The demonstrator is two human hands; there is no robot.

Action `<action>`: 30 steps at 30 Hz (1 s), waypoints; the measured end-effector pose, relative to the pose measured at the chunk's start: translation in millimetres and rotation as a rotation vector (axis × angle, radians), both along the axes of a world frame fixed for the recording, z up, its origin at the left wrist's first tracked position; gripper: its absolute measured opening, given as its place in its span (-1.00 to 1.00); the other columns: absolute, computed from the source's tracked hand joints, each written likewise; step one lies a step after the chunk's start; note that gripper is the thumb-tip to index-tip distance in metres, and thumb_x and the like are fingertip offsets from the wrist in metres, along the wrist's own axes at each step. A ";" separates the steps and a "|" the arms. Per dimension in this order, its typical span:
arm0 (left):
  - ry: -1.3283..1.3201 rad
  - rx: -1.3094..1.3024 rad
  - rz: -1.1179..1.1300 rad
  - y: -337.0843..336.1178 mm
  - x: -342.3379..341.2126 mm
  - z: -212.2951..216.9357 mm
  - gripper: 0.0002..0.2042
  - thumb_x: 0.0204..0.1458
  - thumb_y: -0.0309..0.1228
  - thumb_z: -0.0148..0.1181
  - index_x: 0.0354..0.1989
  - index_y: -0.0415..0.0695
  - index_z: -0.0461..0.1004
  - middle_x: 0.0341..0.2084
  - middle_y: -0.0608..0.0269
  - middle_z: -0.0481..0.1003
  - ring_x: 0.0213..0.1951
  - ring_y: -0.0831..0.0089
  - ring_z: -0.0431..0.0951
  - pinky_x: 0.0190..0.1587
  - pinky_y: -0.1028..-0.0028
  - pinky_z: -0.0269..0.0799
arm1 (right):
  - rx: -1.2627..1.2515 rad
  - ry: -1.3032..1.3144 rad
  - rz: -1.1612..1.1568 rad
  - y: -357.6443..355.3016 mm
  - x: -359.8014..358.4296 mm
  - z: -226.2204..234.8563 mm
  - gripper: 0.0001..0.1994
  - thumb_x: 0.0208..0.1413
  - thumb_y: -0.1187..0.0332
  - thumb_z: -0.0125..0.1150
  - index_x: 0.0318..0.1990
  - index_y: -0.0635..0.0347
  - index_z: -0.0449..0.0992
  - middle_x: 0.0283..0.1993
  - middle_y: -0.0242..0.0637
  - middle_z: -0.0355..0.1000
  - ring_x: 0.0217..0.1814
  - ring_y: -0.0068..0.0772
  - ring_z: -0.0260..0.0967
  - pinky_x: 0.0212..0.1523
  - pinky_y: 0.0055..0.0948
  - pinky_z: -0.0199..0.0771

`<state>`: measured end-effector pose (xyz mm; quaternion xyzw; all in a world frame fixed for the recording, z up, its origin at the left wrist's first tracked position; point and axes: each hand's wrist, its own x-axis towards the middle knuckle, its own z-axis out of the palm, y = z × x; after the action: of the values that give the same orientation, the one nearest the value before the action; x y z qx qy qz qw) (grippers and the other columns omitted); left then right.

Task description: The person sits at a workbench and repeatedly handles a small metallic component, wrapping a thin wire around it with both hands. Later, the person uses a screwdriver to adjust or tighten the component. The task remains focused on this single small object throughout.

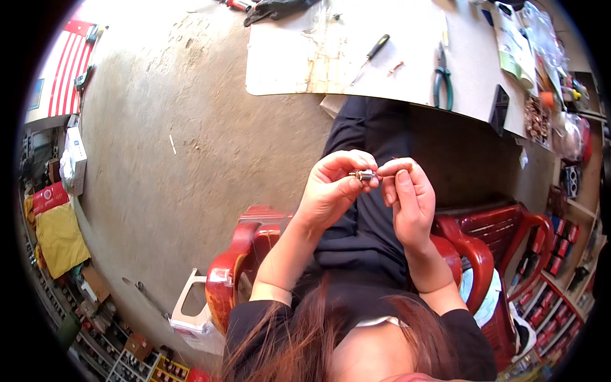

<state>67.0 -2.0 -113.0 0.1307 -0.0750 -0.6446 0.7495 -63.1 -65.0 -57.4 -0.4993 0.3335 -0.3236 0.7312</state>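
Long reddish hair (312, 334) is hanging nearest the camera, falling over a dark shirt (474, 340). Between the two hands, above the lap, a small cylindrical metal part (365, 175) is lying roughly level, a thin stem pointing left. The left hand (336, 184) is pinching it between thumb and fingers. The right hand (410, 200) is meeting its right end, thumb and index finger drawn close together; whether they are gripping a piece of it or something separate, I cannot tell. Dark trousers (366, 127) are stretching forward beneath the hands, reaching under the pale table (273, 70). On its top, a screwdriver (375, 51) is lying aslant, a small reddish piece (396, 67) is resting just beside it, and teal-handled pliers (442, 86) are lying farther right, handles toward the person. A dark flat device (499, 109) is resting near the table's right edge. Red armchairs (221, 280) are standing around the person, and a white plastic stool (189, 296) is standing to the left.
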 end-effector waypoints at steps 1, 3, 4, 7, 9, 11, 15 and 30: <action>-0.031 -0.034 -0.003 1.7 -3.6 8.8 -0.79 0.03 -0.56 0.26 -0.15 -0.26 0.49 -0.12 0.09 0.42 -0.18 0.39 0.54 -0.12 0.51 0.48 | -0.007 -0.026 -0.015 5.0 -4.1 9.9 -0.74 0.36 0.37 -0.20 -0.15 0.33 0.44 -0.43 -0.47 0.29 -0.43 -0.76 0.11 -0.40 -0.73 0.14; -0.077 -0.072 -0.017 6.4 -12.3 24.7 -0.79 0.03 -0.56 0.26 -0.15 -0.26 0.49 -0.11 0.08 0.41 -0.18 0.39 0.54 -0.11 0.50 0.47 | 0.027 -0.114 -0.050 15.4 -12.7 25.5 -0.76 0.35 0.37 -0.17 -0.13 0.33 0.43 -0.42 -0.47 0.30 -0.43 -0.77 0.10 -0.41 -0.73 0.13; -0.101 -0.090 -0.022 9.1 -16.6 31.6 -0.79 0.02 -0.56 0.27 -0.15 -0.26 0.50 -0.10 0.08 0.40 -0.17 0.39 0.53 -0.10 0.50 0.47 | 0.021 -0.128 -0.050 20.2 -19.2 29.7 -0.77 0.34 0.38 -0.15 -0.12 0.33 0.42 -0.42 -0.47 0.31 -0.43 -0.77 0.09 -0.41 -0.73 0.12; -0.158 -0.180 -0.022 17.1 -29.0 49.4 -0.79 0.03 -0.60 0.24 -0.14 -0.28 0.50 -0.08 0.08 0.38 -0.13 0.42 0.50 -0.05 0.51 0.45 | 0.031 -0.206 -0.061 34.0 -37.7 41.2 -0.86 0.28 0.45 -0.01 -0.11 0.31 0.40 -0.34 -0.44 0.33 -0.39 -0.77 0.12 -0.35 -0.74 0.15; -0.270 -0.204 0.011 22.8 -37.0 56.8 -0.73 0.01 -0.66 0.22 -0.07 -0.29 0.47 -0.10 0.11 0.40 -0.10 0.46 0.48 -0.02 0.51 0.43 | -0.058 -0.177 -0.096 42.0 -45.3 48.8 -0.85 0.21 0.48 0.08 -0.10 0.31 0.40 -0.29 -0.42 0.34 -0.35 -0.75 0.15 -0.29 -0.74 0.18; -0.325 -0.141 0.012 29.8 -45.2 71.3 -0.66 0.00 -0.68 0.22 -0.01 -0.30 0.41 -0.12 0.13 0.41 -0.11 0.48 0.47 -0.03 0.50 0.43 | -0.148 -0.149 -0.127 48.7 -53.1 51.8 -0.81 0.15 0.50 0.17 -0.10 0.32 0.40 -0.25 -0.40 0.34 -0.32 -0.73 0.18 -0.24 -0.73 0.21; -0.492 -0.133 0.087 39.0 -60.7 89.6 -0.52 -0.06 -0.70 0.24 0.08 -0.29 0.29 -0.18 0.14 0.43 -0.10 0.46 0.46 -0.03 0.51 0.41 | -0.252 -0.116 -0.165 60.0 -68.5 53.4 -0.75 0.06 0.51 0.28 -0.12 0.34 0.41 -0.20 -0.35 0.36 -0.30 -0.70 0.20 -0.20 -0.70 0.24; -0.605 -0.275 0.116 49.3 -77.7 96.7 -0.63 -0.03 -0.72 0.24 -0.01 -0.32 0.38 -0.11 0.07 0.46 -0.14 0.45 0.49 -0.10 0.50 0.43 | 0.002 -0.298 -0.098 73.8 -86.6 67.1 -0.83 0.15 0.46 0.21 -0.16 0.33 0.40 -0.22 -0.38 0.40 -0.29 -0.73 0.26 -0.22 -0.70 0.29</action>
<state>-10.7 47.2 -16.3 0.2178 -0.3729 -0.5167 0.7392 -149.8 8.8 9.7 -0.4283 0.2456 -0.4289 0.7565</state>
